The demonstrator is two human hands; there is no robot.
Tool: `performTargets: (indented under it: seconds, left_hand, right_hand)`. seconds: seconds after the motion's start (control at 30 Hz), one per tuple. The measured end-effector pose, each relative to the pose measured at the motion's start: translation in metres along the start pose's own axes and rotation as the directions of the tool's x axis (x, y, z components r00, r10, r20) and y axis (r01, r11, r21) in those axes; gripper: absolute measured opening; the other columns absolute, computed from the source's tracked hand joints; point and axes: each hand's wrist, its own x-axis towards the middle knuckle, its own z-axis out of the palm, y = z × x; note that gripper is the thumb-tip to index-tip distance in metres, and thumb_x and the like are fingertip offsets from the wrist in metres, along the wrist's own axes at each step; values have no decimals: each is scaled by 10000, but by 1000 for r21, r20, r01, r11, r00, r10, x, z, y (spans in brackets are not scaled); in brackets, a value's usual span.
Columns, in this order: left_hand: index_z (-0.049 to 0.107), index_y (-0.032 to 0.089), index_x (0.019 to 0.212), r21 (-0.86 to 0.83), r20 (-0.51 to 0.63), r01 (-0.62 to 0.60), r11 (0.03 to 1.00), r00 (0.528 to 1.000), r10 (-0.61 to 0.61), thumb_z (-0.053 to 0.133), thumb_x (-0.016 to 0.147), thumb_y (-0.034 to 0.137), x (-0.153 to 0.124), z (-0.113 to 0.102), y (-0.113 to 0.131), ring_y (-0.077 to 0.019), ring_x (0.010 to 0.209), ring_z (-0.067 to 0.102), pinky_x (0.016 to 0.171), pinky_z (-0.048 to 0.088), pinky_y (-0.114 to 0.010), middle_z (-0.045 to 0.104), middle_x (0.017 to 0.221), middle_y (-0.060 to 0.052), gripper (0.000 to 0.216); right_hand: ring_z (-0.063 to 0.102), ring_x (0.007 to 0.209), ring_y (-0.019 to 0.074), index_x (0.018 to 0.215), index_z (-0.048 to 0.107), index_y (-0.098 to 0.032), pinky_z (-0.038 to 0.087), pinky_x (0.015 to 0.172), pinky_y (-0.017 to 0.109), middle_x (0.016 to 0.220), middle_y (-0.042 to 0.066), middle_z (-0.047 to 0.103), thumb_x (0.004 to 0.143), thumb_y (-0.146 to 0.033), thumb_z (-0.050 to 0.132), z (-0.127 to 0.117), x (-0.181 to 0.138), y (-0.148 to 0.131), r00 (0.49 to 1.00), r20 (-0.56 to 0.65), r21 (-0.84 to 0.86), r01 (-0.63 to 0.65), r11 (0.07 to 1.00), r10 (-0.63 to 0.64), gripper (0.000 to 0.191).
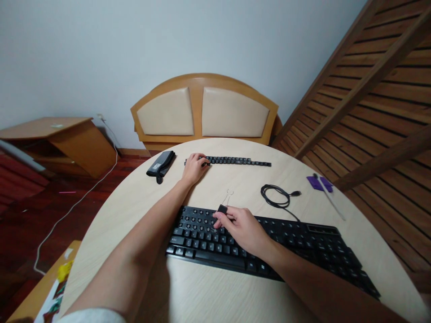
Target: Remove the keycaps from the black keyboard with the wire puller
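A black keyboard [218,259] lies on the round table, with keycaps gone from its upper left rows, where bare switches show. Over this stripped part, my right hand [244,226] holds a wire keycap puller [222,209] by its black handle, the thin wire loops pointing away from me. Farther back, removed black keycaps [232,160] stand lined up in rows. My left hand [195,168] reaches to the left part of these rows, its fingers closed around a small black keycap [206,163]; the fingertips are partly hidden.
A black pouch [161,164] lies at the table's back left. The coiled USB cable [274,196] sits behind the keyboard. To the right, a slim brush-like stick [328,195] rests across a purple cloth [313,182]. A wooden headboard [198,80] and slatted panel [380,89] stand beyond the table [134,197].
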Motion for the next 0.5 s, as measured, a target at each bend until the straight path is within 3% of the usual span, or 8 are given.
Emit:
performTargets:
  seconds: [0.5]
  left_hand:
    - [711, 209, 1032, 30, 27, 31, 999, 999, -32, 642, 839, 173, 0, 3, 0, -282, 1134, 498, 1010, 422, -433, 628, 1174, -89, 208]
  right_hand:
    - [700, 786, 208, 826, 710, -200, 513, 717, 284, 817, 35, 757, 949, -440, 511, 0, -1, 0, 1000, 4, 22, -6, 1000, 5, 335]
